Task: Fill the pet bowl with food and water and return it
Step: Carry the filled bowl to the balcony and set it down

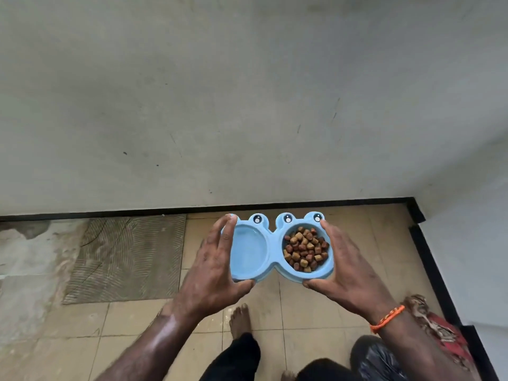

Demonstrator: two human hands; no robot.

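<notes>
pet bowl (277, 250), a pale blue twin dish with frog eyes on its far rim, hangs in the air above the tiled floor (302, 306), near the corner where the black skirting meets the wall. left hand (217, 273) grips its left end, fingers curled over the far rim and thumb under the near edge; right hand (349, 268) holds the right end the same way. kibble (305, 250) fills the right well; the left well seems to hold clear water, though that is hard to tell. judged from here, the risk is tilt: lowering one end faster would slop water into the kibble or scatter pieces over the floor by the bare foot (239, 318), and damp-looking fingers could slip on smooth plastic.
</notes>
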